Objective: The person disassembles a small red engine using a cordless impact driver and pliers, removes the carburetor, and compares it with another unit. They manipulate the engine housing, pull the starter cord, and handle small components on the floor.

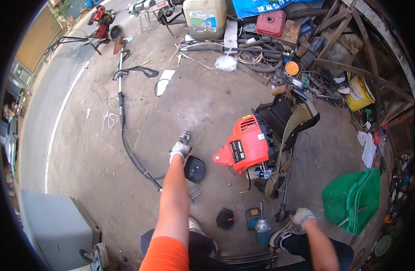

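Observation:
My left hand (180, 149), in a pale work glove, reaches forward over the concrete, its fingers closed around a small grey metal part (185, 136). Just beside that wrist lies a black plastic cover (195, 168), with a few metal sockets (195, 192) below it. My right hand (303, 217), also gloved, is low by my right shoe with its fingers curled. A black handle (283, 213) with a thin rod touches or nearly touches those fingertips; what they hold is hidden. Between the hands sits a red engine (244, 147) on a black backpack frame (288, 119) with webbing straps.
A blue cordless impact wrench (262, 228) and a black part (225, 218) lie near my feet. A long-shafted brush cutter (122, 113) stretches along the left. A green basket (347, 201) stands right, a grey bin (58, 228) left. Hoses and scrap (261, 58) fill the back right.

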Available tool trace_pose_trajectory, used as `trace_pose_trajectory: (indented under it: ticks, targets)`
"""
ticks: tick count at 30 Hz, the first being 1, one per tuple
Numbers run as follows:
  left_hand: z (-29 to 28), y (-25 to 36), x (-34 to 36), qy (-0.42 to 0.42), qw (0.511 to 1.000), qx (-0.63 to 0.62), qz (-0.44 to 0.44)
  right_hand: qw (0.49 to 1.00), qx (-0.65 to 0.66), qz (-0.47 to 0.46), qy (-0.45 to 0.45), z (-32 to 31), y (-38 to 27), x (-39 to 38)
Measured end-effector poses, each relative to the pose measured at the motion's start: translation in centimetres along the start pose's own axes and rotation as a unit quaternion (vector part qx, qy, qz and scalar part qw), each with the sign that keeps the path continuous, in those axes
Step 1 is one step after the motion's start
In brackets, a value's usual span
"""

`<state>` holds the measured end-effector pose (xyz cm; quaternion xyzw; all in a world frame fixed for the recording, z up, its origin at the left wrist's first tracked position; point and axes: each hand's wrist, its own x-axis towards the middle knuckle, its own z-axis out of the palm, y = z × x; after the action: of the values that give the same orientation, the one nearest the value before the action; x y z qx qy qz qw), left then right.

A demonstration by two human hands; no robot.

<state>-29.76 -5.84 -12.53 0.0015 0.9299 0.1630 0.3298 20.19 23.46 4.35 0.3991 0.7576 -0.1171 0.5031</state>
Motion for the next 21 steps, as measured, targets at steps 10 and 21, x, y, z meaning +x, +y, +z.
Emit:
trace_pose_trajectory:
  ticks: [10,21]
  targets:
    - [-8.9,2.7,-11.1,-0.215,0.930,-0.233,0.186,0.967,0.165,0.126,0.148,15.9,-2.9,11.8]
    - [-14.1,-1.9,-27.4,-0.089,0.963,-0.179,0.182,0.889,0.362,0.119,0.255,15.2,-3.2,11.6]
